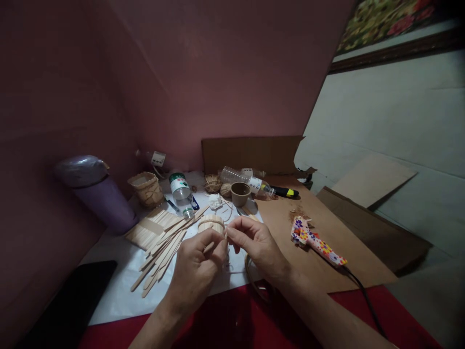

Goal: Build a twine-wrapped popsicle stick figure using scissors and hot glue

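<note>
My left hand and my right hand meet at the middle of the table, both with fingers closed in a pinch. Between their fingertips shows a thin tan bit, apparently the end of a cord. A loop of tan cord hangs below my right hand. Right behind the fingers stands a small pot of craft sticks with a cord band around its rim; my left hand hides its lower part. Loose craft sticks fan out to the left of my left hand.
A flowered glue gun lies on cardboard at right, its cable running forward. Behind the hands are a brown cup, twine balls, plastic bottles, a black-yellow cutter and a wrapped pot. A purple tumbler leans at left.
</note>
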The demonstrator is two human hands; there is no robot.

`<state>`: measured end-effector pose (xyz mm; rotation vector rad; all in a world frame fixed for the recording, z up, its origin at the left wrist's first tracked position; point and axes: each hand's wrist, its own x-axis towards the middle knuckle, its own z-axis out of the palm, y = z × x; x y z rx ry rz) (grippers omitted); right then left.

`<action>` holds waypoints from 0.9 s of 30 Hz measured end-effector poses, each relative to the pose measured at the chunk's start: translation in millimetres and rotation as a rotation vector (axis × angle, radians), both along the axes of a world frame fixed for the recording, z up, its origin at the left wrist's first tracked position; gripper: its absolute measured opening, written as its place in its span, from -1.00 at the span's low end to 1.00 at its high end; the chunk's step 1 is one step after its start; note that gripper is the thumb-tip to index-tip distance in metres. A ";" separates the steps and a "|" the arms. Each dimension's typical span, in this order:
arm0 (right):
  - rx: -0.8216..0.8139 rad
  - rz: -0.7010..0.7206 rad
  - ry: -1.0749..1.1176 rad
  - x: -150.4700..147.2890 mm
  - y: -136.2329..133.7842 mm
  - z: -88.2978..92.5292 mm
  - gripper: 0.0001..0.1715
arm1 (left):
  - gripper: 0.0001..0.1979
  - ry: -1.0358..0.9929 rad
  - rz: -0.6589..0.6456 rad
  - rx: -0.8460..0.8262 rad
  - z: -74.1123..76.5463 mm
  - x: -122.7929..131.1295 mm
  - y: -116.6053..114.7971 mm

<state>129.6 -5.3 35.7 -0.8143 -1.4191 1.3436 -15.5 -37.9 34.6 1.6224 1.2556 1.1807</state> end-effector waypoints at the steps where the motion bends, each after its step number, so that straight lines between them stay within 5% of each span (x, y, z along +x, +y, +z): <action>1: 0.001 -0.002 0.002 0.1 0.2 -0.1 -0.72 | -0.74 0.002 0.003 0.002 0.4 -0.2 0.3; 9: 0.036 -0.029 0.021 -0.2 -2.4 -0.3 -0.81 | -0.78 -0.056 0.106 -0.043 14.4 0.2 1.1; 23: -0.014 0.002 0.106 -9.5 -7.3 -9.4 -0.79 | -0.73 -0.266 0.018 -0.292 6.0 -9.9 11.6; 27: -0.031 -0.037 0.064 -11.5 -8.3 -14.4 -0.72 | -0.74 -0.323 0.089 -0.301 8.8 -11.4 14.0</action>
